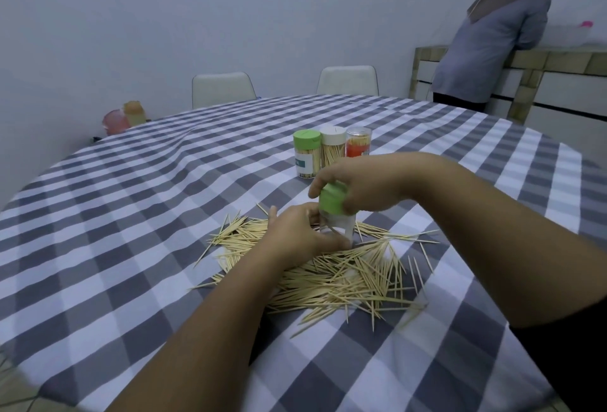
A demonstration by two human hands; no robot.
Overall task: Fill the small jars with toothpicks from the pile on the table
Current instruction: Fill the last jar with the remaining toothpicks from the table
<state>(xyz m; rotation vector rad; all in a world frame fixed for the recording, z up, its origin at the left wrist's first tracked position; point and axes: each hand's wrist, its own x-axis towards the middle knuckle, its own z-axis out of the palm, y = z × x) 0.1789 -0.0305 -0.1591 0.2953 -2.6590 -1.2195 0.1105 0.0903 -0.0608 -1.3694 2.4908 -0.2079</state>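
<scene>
A small clear jar stands upright at the far edge of the toothpick pile on the checked tablecloth. My left hand grips the jar's body from the left. My right hand grips the jar's green lid from above. Behind them stand three jars holding toothpicks: one with a green lid, one with a white lid, and one clear with a red label.
The round table carries a grey-and-white checked cloth. Two white chairs stand at its far side. Pink and orange containers sit at the far left. A person stands at a counter, back right.
</scene>
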